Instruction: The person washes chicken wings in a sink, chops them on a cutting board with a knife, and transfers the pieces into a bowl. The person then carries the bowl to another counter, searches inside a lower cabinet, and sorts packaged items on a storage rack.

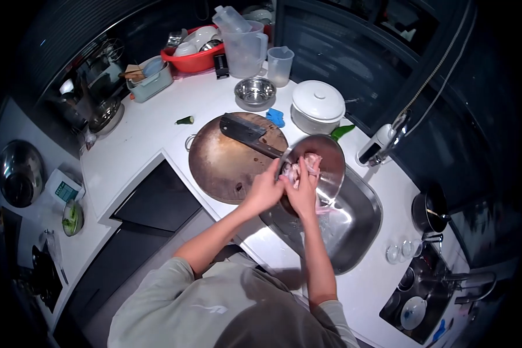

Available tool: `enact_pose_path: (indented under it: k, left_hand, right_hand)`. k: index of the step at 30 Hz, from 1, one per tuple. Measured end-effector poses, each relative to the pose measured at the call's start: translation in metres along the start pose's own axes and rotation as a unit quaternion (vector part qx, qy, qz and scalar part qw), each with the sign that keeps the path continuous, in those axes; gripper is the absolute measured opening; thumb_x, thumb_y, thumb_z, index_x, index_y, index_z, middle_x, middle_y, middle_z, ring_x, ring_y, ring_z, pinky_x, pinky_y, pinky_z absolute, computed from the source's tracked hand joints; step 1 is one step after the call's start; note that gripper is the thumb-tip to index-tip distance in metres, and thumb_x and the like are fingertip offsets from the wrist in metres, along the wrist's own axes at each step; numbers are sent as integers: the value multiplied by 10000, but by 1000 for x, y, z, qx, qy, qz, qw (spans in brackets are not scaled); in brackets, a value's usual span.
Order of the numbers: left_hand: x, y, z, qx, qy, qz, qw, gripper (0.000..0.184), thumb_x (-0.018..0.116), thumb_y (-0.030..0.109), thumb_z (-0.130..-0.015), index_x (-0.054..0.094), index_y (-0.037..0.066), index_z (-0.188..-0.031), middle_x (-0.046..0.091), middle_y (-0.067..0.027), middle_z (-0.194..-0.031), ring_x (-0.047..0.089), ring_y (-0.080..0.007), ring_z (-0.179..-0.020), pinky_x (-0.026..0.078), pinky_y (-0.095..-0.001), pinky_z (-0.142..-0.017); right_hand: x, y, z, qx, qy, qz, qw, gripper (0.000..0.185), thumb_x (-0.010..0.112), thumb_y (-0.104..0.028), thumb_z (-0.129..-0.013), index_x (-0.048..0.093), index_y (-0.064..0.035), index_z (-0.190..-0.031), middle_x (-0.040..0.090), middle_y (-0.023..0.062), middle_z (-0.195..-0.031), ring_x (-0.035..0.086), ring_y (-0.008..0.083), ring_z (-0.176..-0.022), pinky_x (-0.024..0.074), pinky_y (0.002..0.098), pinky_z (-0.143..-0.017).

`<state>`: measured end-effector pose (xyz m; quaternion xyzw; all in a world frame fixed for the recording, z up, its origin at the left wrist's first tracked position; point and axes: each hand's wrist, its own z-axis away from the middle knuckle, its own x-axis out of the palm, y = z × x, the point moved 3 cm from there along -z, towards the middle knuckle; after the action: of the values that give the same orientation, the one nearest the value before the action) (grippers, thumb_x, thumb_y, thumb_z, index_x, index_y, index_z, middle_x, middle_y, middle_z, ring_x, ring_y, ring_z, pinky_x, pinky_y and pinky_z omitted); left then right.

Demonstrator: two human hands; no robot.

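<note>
A metal bowl (331, 156) is tilted over the sink (354, 232), with pale pink pieces of raw meat (312, 160) inside it. My left hand (265, 190) is closed at the bowl's near left rim. My right hand (301, 196) reaches into the bowl, its fingers bent around the meat and pressed against it. The two hands nearly touch at the thumbs. Just left of them lies a round wooden chopping board (214, 159), and a cleaver (246, 132) rests on it with its handle toward the bowl. A bit of pink meat shows under my right wrist.
Behind the board stand a steel bowl (255, 93), a blue cloth (275, 118) and a white lidded pot (318, 107). A green pepper (343, 132) lies by the faucet (383, 148). Farther back are plastic jugs (243, 52) and a red basin (194, 61). Glass cups (406, 249) stand at right.
</note>
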<state>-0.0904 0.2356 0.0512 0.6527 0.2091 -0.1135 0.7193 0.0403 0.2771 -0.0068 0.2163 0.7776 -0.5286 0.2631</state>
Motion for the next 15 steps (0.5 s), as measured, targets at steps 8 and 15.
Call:
enact_pose_path:
  k: [8,15]
  left_hand:
    - [-105,-85,4,-173,-1,443,880,313,463,4,-820,517,-139,-1093,654,-195,-933,697,-239,-729,622,-338,-615]
    - [-240,-174,-5,-163,153,409,885,392,467,43,-806,475,-167,-1137,631,-214,-975,696,-258,-762,629,-333,-614]
  right_hand:
    - [-17,-132,-50,-150,-67,-90,982,496,685,-257,-829,565,-20,-1247,464,253,-1358,495,383,-1227,423,415,-992]
    - [49,-85,-102,-90,-4,19,996,371,610,-73,-814,567,13,-1172,595,207,-1143,559,393,-1081,430,421,-955]
